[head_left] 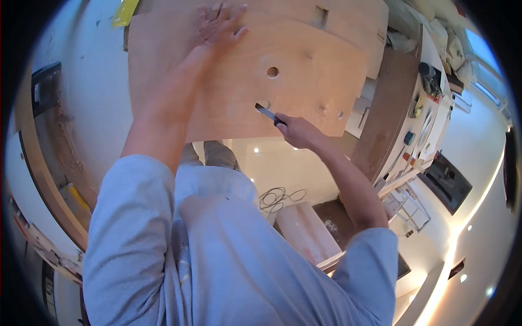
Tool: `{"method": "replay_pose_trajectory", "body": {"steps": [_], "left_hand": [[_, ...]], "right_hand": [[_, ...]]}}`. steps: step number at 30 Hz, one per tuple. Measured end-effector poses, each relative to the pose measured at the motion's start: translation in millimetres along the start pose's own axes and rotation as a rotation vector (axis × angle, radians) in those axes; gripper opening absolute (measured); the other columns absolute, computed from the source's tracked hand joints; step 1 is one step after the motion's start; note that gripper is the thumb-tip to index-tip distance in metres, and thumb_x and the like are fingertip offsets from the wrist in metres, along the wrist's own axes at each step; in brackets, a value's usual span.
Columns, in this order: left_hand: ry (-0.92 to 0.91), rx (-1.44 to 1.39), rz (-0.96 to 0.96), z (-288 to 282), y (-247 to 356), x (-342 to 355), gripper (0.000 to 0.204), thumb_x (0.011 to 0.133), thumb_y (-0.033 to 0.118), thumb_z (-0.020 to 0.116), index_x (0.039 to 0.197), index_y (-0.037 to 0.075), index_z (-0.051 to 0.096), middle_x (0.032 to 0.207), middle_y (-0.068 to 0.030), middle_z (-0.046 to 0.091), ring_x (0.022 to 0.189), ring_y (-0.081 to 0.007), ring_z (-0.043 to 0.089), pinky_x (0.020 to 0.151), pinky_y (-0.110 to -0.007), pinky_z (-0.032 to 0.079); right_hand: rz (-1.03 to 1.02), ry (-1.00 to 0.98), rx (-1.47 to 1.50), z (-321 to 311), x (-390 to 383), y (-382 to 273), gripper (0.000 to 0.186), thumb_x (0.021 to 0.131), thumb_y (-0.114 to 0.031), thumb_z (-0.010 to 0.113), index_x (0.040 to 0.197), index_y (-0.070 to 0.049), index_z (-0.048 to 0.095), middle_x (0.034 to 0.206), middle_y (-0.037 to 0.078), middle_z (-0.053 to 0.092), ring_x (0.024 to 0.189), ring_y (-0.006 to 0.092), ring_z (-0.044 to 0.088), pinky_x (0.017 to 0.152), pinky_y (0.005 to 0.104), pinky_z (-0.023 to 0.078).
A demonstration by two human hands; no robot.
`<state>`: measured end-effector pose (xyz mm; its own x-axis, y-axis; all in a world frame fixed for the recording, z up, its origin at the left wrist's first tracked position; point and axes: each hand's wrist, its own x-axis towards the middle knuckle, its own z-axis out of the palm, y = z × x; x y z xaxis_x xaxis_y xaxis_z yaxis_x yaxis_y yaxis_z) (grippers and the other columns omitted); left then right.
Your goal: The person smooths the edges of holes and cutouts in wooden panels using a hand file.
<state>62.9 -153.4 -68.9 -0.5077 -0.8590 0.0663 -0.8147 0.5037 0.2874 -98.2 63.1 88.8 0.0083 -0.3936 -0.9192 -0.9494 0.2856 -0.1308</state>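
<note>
A plywood panel [217,108] lies flat in front of me, with a round hole [272,72] cut through it. My left hand [222,26] rests on its far part, fingers spread, holding nothing. Closer to me, my right hand [296,131] is closed round the dark handle of a knife-like tool [267,113] with a flat, pale metal blade. Its tip is at a second hole [263,103], close to the panel's near edge; whether the blade touches the rim I cannot tell. A smaller pale round mark [340,115] shows near the right corner.
Another wooden sheet [353,22] lies beneath and beyond the panel. A yellow strip [125,12] is at the far left. On the right, a white worktop [399,144] carries assorted tools. A coiled cable [277,200] and a pale board [307,232] lie on the floor below.
</note>
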Motion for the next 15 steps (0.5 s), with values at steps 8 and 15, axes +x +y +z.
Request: {"method": "replay_pose_trajectory", "body": {"steps": [8,15], "left_hand": [[0.178,0.009,0.028,14,-23,-13,0.07,0.077,0.049,0.055,0.138,0.02,0.036,0.142,-0.0169,0.031,0.132,-0.0351,0.026,0.103,-0.062,0.017],[0.091,-0.074,0.073,7,2,1,0.069,0.078,0.048,0.055,0.138,0.02,0.036,0.141,-0.0188,0.031,0.133,-0.0345,0.024,0.105,-0.061,0.014]], "right_hand": [[0.074,-0.147,-0.445,-68,-43,-47,0.028,0.094,-0.026,0.039,0.118,-0.016,0.048,0.076,0.015,0.061,0.077,0.031,0.062,0.067,0.0445,0.047],[0.094,-0.193,0.041,-20,26,-19,0.029,0.093,-0.025,0.038,0.119,-0.016,0.048,0.083,0.014,0.062,0.079,0.0304,0.062,0.069,0.0439,0.048]]}}
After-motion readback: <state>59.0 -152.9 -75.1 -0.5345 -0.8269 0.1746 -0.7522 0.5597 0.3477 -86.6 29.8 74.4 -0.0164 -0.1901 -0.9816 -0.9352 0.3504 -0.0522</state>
